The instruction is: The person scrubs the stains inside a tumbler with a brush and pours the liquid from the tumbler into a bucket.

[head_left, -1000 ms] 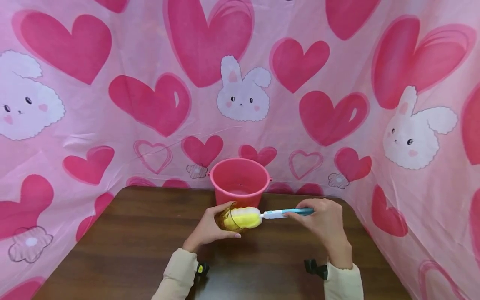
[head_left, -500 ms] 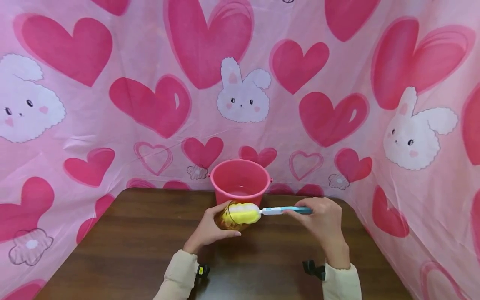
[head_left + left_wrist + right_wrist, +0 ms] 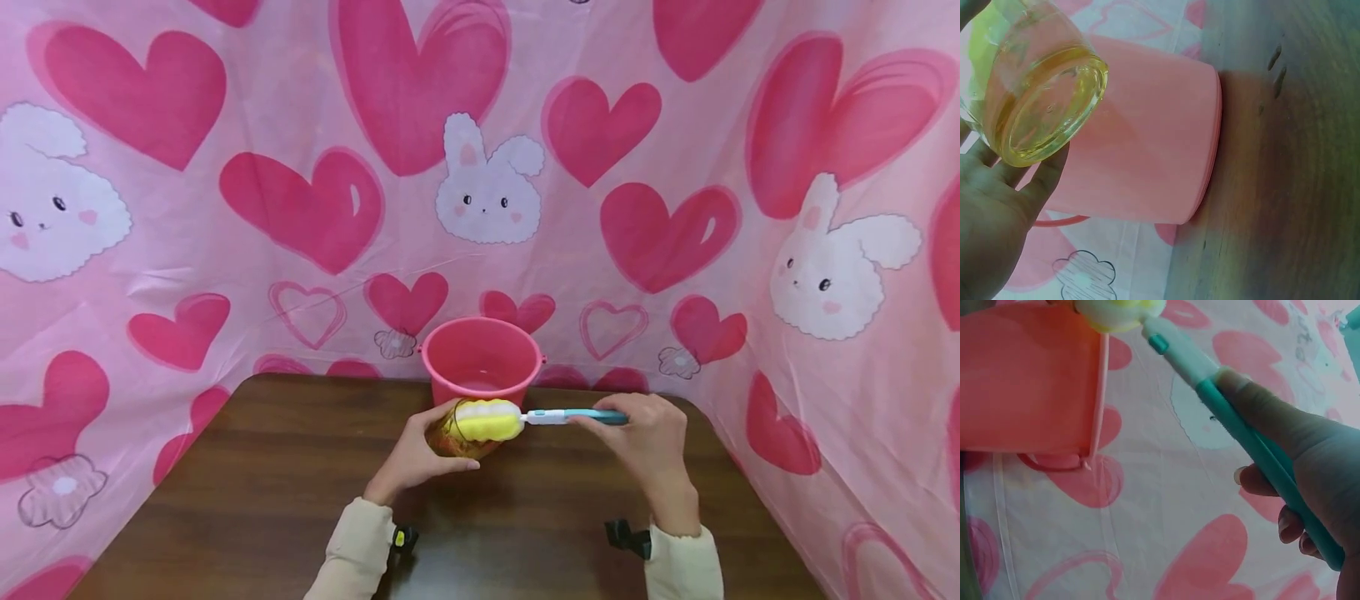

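My left hand (image 3: 412, 458) grips a clear amber glass (image 3: 444, 440), tipped on its side with its mouth toward the right. In the left wrist view the thick round base of the glass (image 3: 1054, 112) faces the camera, and fingers support it from below. A yellow and white sponge brush head (image 3: 491, 421) sits partly inside the mouth; how deep it reaches is hard to tell. From it runs a white and teal handle (image 3: 558, 417). My right hand (image 3: 652, 446) holds that handle, thumb along one side and fingers curled round the other (image 3: 1291, 450).
Just behind the glass and brush stands a pink bucket (image 3: 450, 362) on the dark wooden table (image 3: 300, 467). Its side wall (image 3: 1141, 131) fills much of the left wrist view. A pink cloth (image 3: 570, 250) with hearts and rabbits surrounds the table.
The sponge head and handle have shifted slightly upward in the head view, and the brush lies more level. Both hands keep their hold. The bucket stays in place.
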`<state>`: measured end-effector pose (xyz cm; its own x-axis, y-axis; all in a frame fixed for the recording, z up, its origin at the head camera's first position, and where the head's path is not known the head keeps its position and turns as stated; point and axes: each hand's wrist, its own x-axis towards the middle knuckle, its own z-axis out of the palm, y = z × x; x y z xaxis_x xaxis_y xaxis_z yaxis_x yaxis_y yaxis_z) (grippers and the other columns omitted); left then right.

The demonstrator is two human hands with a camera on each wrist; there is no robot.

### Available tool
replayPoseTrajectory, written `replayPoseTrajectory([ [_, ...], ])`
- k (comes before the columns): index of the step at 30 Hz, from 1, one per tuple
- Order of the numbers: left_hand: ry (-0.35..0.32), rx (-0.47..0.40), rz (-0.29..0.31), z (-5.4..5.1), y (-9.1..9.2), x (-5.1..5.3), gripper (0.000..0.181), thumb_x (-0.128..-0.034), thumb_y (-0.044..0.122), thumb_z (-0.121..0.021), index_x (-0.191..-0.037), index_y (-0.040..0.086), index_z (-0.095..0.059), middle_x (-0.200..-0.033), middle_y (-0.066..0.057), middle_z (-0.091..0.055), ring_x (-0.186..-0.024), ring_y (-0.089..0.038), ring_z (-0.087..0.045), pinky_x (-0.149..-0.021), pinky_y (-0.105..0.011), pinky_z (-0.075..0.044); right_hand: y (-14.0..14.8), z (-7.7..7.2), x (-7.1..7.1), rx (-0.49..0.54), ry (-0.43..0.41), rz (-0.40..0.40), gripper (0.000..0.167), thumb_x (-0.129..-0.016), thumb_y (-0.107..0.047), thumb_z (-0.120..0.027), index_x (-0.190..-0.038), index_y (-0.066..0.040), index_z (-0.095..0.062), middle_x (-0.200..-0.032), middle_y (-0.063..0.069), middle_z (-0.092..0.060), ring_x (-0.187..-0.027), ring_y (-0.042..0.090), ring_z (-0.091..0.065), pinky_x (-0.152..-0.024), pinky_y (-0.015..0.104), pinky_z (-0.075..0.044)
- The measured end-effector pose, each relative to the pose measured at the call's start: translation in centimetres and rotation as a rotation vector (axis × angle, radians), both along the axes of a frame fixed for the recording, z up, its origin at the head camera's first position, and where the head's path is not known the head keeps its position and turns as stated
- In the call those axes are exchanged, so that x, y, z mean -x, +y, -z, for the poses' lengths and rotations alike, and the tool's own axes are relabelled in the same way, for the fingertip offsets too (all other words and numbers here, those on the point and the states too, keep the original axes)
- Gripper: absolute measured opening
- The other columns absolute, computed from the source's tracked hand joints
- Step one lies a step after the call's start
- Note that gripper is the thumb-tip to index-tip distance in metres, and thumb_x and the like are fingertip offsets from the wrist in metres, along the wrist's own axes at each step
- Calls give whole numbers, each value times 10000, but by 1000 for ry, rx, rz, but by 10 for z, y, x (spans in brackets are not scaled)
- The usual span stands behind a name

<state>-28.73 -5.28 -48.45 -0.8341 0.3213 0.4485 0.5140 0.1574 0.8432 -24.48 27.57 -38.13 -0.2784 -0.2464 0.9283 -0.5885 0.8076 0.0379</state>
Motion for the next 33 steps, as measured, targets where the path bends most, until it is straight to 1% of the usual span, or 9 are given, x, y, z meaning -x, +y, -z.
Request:
replayPoseTrajectory([
  [3, 5, 11, 0, -1, -1, 0, 818, -715, 266, -941, -1445, 277, -571, -1332, 74, -645, -1165, -190, -585, -1005, -326, -540, 4, -1, -2, -21, -55, 24, 669, -804, -778, -613, -690, -135, -762, -613, -31, -689, -462, 101, -502, -439, 267, -417],
  [4, 4, 12, 8, -1, -1, -1, 822, -712, 273, -943, -1445, 276, -571, -1340, 74, -644, -1172, -188, -586, -1008, -326, -538, 5, -1, -3, -29, -87, 24, 630, -783, -758, -663, -687, -143, -760, -605, -42, -682, -463, 83, -489, -440, 262, -414],
  [8, -12, 8, 77, -1, -2, -1, 830, -726, 267, -933, -1464, 266, -554, -1388, 68, -627, -1232, -194, -581, -1018, -327, -534, 8, -1, -4, -38, -254, 24, 414, -620, -556, -926, -683, -181, -764, -589, -100, -660, -492, 3, -449, -473, 244, -421],
  [10, -21, 10, 104, 0, -2, -1, 826, -733, 259, -928, -1469, 263, -551, -1402, 69, -621, -1245, -193, -577, -1018, -319, -532, 9, 0, -4, -18, -329, 31, 355, -535, -428, -999, -676, -202, -764, -583, -128, -652, -503, -21, -445, -496, 243, -424],
  [12, -23, 9, 116, 0, -1, -1, 828, -741, 247, -924, -1476, 252, -544, -1409, 56, -618, -1247, -205, -577, -1015, -321, -535, 10, 1, -4, 17, -368, 40, 336, -515, -389, -1015, -671, -224, -767, -586, -147, -656, -511, -30, -465, -512, 245, -427],
  [20, -18, 30, 64, 1, -2, -3, 817, -742, 223, -922, -1469, 266, -549, -1366, 59, -633, -1187, -213, -580, -1000, -337, -545, 21, 5, 0, 165, -367, -26, 333, -485, -244, -1043, -672, -240, -768, -594, -154, -659, -500, -23, -479, -507, 148, -389],
  [23, -31, 20, 86, 0, 0, -3, 826, -751, 226, -915, -1483, 263, -534, -1370, 65, -628, -1202, -215, -568, -1006, -336, -540, 23, 6, 1, 192, -375, -55, 335, -488, -213, -1043, -673, -244, -765, -592, -132, -666, -496, -25, -477, -503, 138, -391],
  [26, -44, -6, 116, -1, 3, -4, 843, -757, 229, -909, -1501, 255, -514, -1392, 61, -615, -1236, -223, -553, -1016, -340, -533, 21, 7, 1, 189, -396, -64, 310, -522, -251, -1034, -685, -253, -770, -610, -122, -682, -510, -22, -501, -512, 139, -410],
  [33, -40, -21, 139, 0, 5, -5, 845, -766, 222, -900, -1511, 259, -501, -1435, 47, -591, -1282, -225, -528, -1039, -346, -516, 11, 7, 1, 159, -393, -15, 309, -513, -294, -1033, -670, -244, -771, -611, -167, -672, -523, -18, -514, -534, 147, -400],
])
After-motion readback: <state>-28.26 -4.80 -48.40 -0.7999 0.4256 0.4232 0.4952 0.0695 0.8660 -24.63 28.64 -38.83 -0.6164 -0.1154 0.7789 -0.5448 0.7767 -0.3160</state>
